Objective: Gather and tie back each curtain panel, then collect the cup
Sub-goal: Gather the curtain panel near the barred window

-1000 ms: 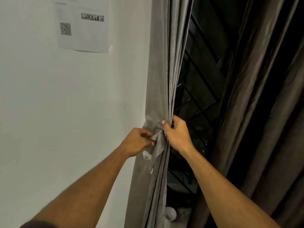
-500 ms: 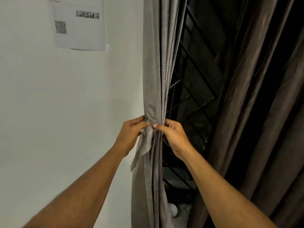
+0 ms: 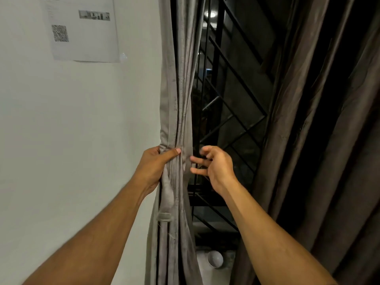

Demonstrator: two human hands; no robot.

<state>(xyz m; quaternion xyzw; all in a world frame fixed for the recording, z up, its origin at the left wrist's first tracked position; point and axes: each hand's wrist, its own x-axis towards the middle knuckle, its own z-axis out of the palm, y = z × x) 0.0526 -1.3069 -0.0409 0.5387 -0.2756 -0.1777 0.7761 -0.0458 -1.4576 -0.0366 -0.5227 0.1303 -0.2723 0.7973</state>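
left hand gripping curtain, right hand loose (fingers spread)

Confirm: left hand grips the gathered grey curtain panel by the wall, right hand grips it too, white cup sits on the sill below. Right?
Not quite. In the head view the right hand is off the fabric, fingers spread and holding nothing beside the panel. The rest holds: the left hand grips the gathered grey curtain panel by the wall, and the white cup sits on the sill below.
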